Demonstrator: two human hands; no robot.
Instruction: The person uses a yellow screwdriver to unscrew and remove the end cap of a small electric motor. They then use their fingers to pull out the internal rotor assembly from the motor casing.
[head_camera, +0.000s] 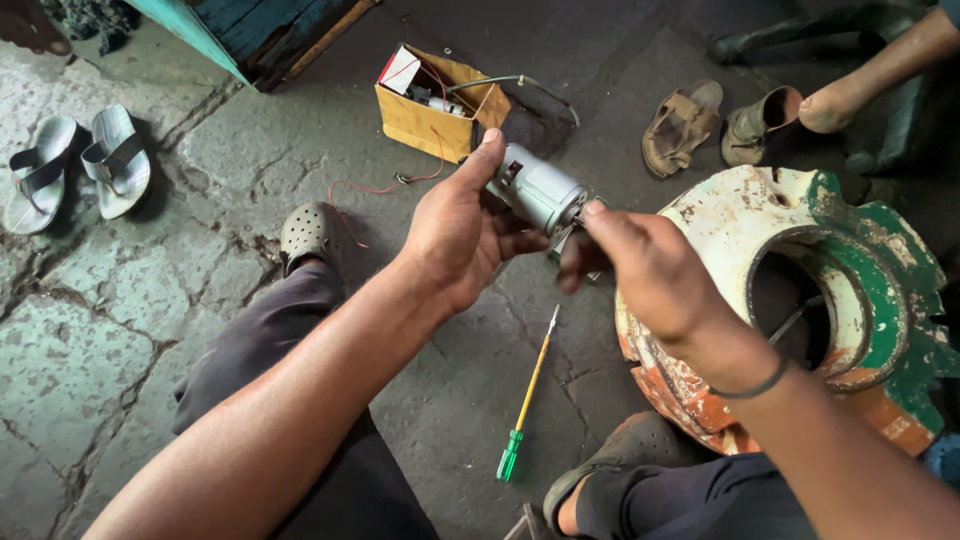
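Small grey electric motor (537, 189), cradled in left hand (458, 240) grip, right hand (640, 268) pinching its shaft end; screwdriver (529, 397) lying unused on floor (120, 350); yellow box (432, 105) open beyond.

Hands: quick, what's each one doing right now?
Left hand: closed around the small grey motor.
Right hand: fingers pinched at the motor's end; what they grip cannot be told.

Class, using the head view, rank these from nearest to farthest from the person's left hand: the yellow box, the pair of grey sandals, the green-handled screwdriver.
From the left hand:
1. Yellow box, just beyond the hand.
2. Green-handled screwdriver, on the floor between the feet, somewhat farther.
3. Grey sandals, far left.
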